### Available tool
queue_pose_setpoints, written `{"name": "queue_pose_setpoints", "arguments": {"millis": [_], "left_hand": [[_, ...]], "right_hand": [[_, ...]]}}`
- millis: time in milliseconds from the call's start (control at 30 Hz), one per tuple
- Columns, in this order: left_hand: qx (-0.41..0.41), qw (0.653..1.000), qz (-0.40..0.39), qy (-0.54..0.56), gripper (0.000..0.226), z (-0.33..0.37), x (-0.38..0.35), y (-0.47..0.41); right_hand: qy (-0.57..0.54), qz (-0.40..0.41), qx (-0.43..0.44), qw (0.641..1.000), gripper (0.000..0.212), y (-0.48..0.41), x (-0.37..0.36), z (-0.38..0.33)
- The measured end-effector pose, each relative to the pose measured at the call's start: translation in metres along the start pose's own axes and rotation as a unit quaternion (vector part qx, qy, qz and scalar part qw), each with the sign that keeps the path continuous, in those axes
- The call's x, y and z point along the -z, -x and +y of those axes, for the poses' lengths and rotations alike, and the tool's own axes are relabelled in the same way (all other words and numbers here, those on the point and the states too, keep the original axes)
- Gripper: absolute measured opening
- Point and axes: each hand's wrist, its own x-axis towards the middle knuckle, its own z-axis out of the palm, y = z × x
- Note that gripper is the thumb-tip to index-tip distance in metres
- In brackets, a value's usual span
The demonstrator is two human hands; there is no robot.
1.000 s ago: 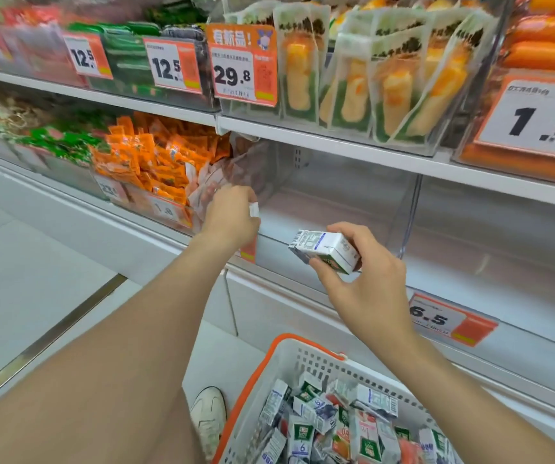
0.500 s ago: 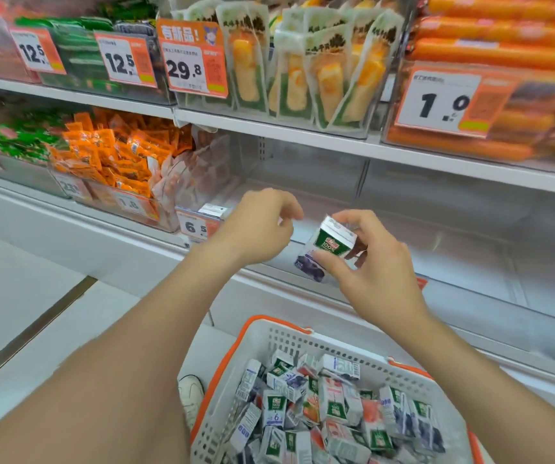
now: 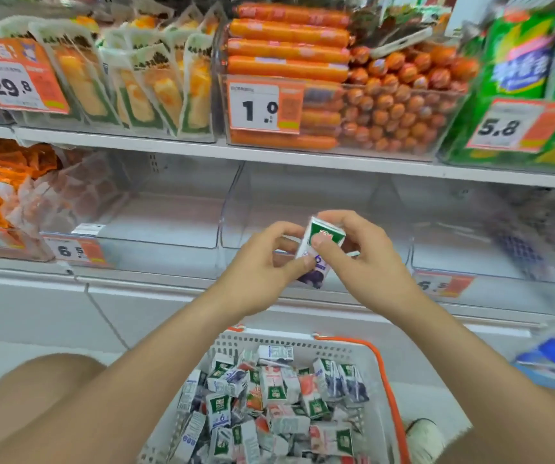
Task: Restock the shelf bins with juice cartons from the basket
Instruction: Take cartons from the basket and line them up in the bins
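hands (image 3: 316,262) together (fingers curled), gripping juice carton (image 3: 321,244)

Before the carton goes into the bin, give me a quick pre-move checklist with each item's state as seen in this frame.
1. Carton held securely: ok. Both the left hand and the right hand have a grip on the juice carton.
2. Carton orientation: ok, green top up, slightly tilted.
3. Target bin has room: ok. The clear bin behind the hands shows no cartons.
4. Path over the bin's front wall: ok, nothing in the way.
5. Price tag matches this flavour: cannot tell, the tag is partly hidden.
6. Supply remaining: ok, the basket holds many cartons.
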Motion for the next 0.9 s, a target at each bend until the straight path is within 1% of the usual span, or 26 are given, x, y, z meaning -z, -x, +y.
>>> {"name": "queue_pose_setpoints", "arguments": {"millis": [67,133,167,233,300,367,433,500,567,667,767,833,867,900], "left_hand": [[-0.019,1.000,-0.021,-0.013,0.032,-0.004,-0.014,-0.008],[-0.044,0.998,-0.031,-0.038,0.030,-0.006,-0.032,-0.015],[-0.058,0.997,-0.024,-0.051,0.031,-0.007,-0.043,-0.019],[-0.074,0.992,0.020,-0.100,0.031,-0.010,-0.065,-0.025],[-0.095,0.975,0.053,-0.196,0.031,-0.014,-0.080,-0.026],[-0.149,0.934,0.018,-0.325,0.034,-0.025,-0.091,-0.029],[-0.188,0.883,-0.022,-0.429,0.041,-0.037,-0.098,-0.035],[-0.189,0.852,-0.038,-0.487,0.048,-0.042,-0.104,-0.042],[-0.175,0.842,-0.046,-0.508,0.053,-0.044,-0.109,-0.047],[-0.174,0.841,-0.051,-0.509,0.058,-0.054,-0.106,-0.046],[-0.207,0.835,-0.055,-0.507,0.065,-0.069,-0.095,-0.041],[-0.234,0.821,-0.053,-0.518,0.070,-0.077,-0.089,-0.038],[-0.244,0.814,-0.053,-0.525,0.072,-0.079,-0.086,-0.038],[-0.249,0.809,-0.053,-0.529,0.073,-0.080,-0.084,-0.038]], "right_hand": [[0.067,-0.001,-0.006,0.998,0.025,0.003,0.017,0.002],[0.118,0.018,-0.021,0.993,0.024,0.004,0.035,0.005],[0.134,0.039,-0.033,0.990,0.023,0.004,0.045,0.006],[0.163,0.101,-0.056,0.980,0.023,0.005,0.066,0.013],[0.234,0.162,-0.059,0.957,0.029,0.006,0.086,0.025],[0.327,0.173,-0.048,0.928,0.036,0.008,0.106,0.044],[0.376,0.139,-0.060,0.914,0.042,0.004,0.121,0.065],[0.402,0.082,-0.077,0.909,0.049,-0.005,0.128,0.086],[0.431,0.027,-0.080,0.898,0.050,-0.015,0.129,0.103],[0.438,-0.067,-0.084,0.892,0.039,-0.030,0.125,0.122],[0.431,-0.128,-0.081,0.889,0.028,-0.043,0.125,0.130],[0.422,-0.172,-0.085,0.886,0.013,-0.049,0.129,0.131],[0.414,-0.195,-0.091,0.885,0.011,-0.051,0.132,0.130],[0.404,-0.211,-0.101,0.884,0.021,-0.053,0.135,0.130]]}}
